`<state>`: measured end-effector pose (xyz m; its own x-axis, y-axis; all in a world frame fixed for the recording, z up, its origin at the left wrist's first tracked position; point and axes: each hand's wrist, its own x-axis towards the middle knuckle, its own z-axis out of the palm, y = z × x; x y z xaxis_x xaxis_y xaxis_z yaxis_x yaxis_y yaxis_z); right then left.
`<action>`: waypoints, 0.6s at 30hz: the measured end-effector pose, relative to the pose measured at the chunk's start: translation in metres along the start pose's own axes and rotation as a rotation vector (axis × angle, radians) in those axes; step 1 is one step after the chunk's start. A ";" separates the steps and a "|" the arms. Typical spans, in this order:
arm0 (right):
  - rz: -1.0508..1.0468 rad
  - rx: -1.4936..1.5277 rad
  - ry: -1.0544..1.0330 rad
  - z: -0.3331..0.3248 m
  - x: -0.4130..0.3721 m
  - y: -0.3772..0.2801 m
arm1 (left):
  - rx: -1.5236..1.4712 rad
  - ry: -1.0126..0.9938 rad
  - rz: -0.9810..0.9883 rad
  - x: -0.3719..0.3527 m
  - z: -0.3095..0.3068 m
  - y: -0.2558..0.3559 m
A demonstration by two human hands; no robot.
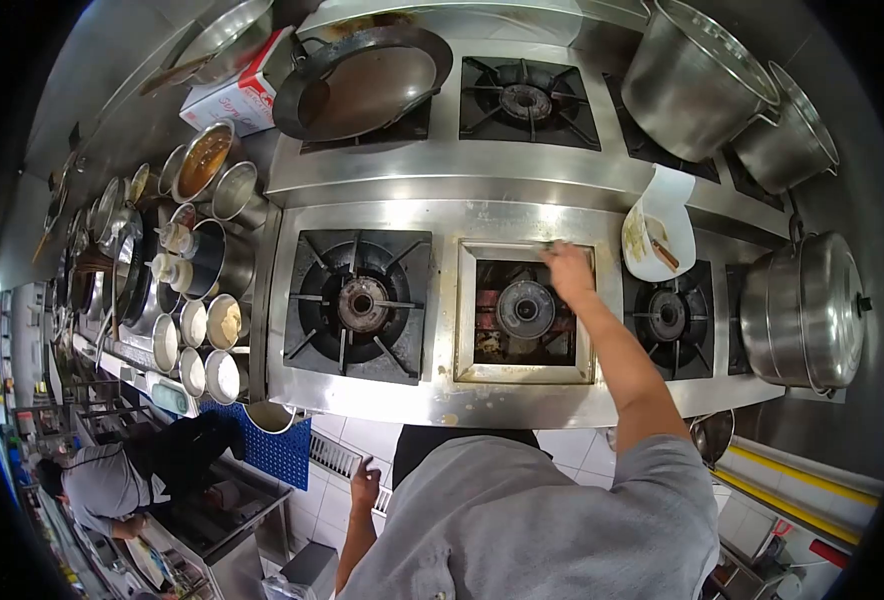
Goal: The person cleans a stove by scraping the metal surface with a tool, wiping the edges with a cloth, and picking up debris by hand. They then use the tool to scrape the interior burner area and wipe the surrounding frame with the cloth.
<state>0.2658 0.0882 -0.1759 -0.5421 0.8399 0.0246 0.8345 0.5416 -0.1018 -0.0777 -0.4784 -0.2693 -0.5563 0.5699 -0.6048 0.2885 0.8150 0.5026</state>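
Note:
My right hand (pixel 569 272) reaches over the stove and presses its closed fingers at the far rim of the square burner recess (pixel 467 310). A sliver of green shows at the fingertips, apparently a scouring pad (pixel 548 245), mostly covered by the hand. Inside the recess, the round burner head (pixel 525 309) lies exposed without a grate over it, and the bottom around it looks dirty. My left hand (pixel 365 485) hangs low beside my body, away from the stove, its fingers loosely apart with nothing in them.
A white plastic container (pixel 659 235) with a brown-handled tool stands right of the recess. A grated burner (pixel 359 305) is at left, a lidded steamer pot (pixel 802 310) at right. Behind are a wok (pixel 377 85) and tall pots (pixel 697 80). Another person (pixel 112 480) works at lower left.

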 end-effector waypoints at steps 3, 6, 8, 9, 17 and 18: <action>-0.082 0.094 -0.014 0.015 0.031 -0.045 | 0.336 -0.166 0.053 -0.010 0.015 -0.029; -0.098 0.094 0.079 0.034 0.048 -0.079 | 0.137 -0.235 0.090 -0.033 0.002 0.000; -0.067 0.037 0.075 0.025 0.041 -0.069 | 0.074 -0.243 -0.116 -0.031 -0.009 0.022; -0.002 0.040 0.069 0.024 0.035 -0.055 | -0.022 -0.241 -0.053 -0.013 -0.007 -0.013; 0.471 0.058 -0.093 -0.008 -0.015 0.048 | -0.233 -0.099 -0.065 0.010 0.014 0.004; 0.413 0.078 -0.139 -0.010 -0.016 0.057 | -0.197 -0.126 -0.026 0.014 0.020 -0.004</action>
<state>0.3229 0.1057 -0.1717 -0.1771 0.9698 -0.1677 0.9768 0.1524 -0.1502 -0.0708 -0.4714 -0.2925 -0.4561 0.5678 -0.6852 0.1107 0.8002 0.5894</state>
